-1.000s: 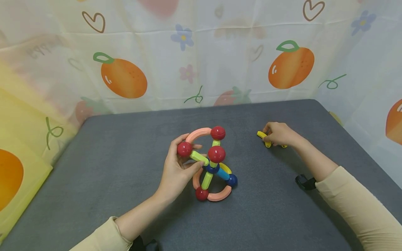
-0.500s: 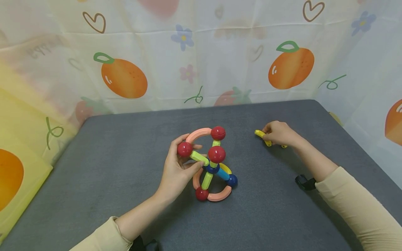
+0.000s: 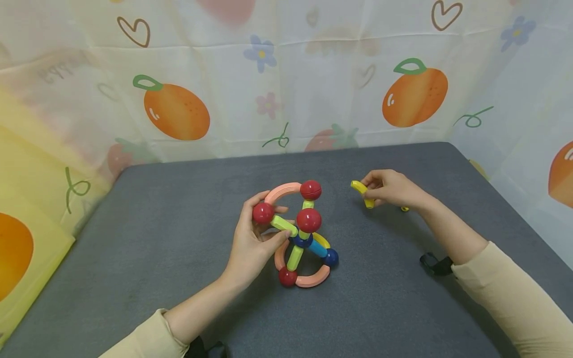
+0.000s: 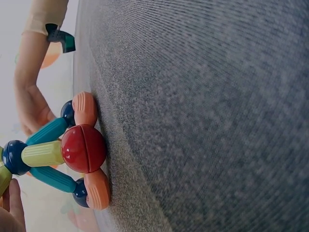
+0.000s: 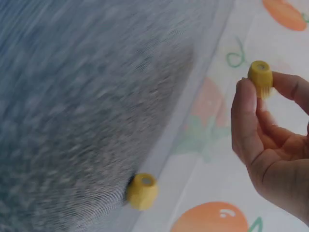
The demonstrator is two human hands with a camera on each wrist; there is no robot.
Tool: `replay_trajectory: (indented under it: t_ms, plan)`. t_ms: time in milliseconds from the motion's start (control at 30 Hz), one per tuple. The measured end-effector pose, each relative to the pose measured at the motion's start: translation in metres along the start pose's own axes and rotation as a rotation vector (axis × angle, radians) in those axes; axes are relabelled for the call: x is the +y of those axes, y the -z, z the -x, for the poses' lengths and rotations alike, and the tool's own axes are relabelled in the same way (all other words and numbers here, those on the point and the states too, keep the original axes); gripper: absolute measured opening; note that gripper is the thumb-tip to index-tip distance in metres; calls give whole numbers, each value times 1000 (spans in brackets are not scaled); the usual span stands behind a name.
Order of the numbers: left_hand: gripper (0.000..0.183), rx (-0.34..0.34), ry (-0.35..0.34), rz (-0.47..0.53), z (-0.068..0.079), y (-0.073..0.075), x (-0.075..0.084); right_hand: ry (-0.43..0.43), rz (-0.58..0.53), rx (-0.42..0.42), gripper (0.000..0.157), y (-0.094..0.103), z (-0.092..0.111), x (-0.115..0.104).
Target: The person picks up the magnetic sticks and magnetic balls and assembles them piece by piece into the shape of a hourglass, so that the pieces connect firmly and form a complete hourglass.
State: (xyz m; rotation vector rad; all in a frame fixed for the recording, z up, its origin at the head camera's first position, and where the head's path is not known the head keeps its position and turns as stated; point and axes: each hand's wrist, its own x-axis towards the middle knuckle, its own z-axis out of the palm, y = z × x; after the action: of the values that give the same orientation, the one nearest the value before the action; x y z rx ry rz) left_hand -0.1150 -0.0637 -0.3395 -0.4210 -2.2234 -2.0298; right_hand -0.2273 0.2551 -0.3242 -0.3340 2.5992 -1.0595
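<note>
A magnetic ball-and-stick model [image 3: 309,220] stands on the grey table, built from red and dark blue balls, lime and blue straight sticks, and salmon and yellow curved ones. My left hand [image 3: 250,243] grips its upper left side, thumb by a lime stick [image 3: 284,224] and fingers behind. The left wrist view shows a red ball [image 4: 84,148] between salmon curved sticks low on the model. Off to the right, my right hand [image 3: 391,188] pinches a yellow curved stick [image 3: 359,187] between thumb and fingers. In the right wrist view this stick [image 5: 261,77] is held end-on above the table.
A second yellow stick [image 3: 405,209] lies on the table [image 3: 179,238], mostly hidden behind my right wrist. White printed cloth [image 3: 313,89] hangs along the back and right edges; yellow cloth [image 3: 31,214] is at the left.
My right hand has picked up the yellow curved stick and moved it left, away from the other yellow stick. The left hand and the model have stayed still.
</note>
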Motion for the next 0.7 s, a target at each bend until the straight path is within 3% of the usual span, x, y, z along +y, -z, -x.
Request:
replay_trajectory:
  t_ms: [467,700]
  plan:
    - [80,-2,1,-9,0,0,0,119,-262,-161,40,-2,18,-29]
    - [80,-1,6,-7,0,0,0,147,-316,-218,42,-4,26,-41]
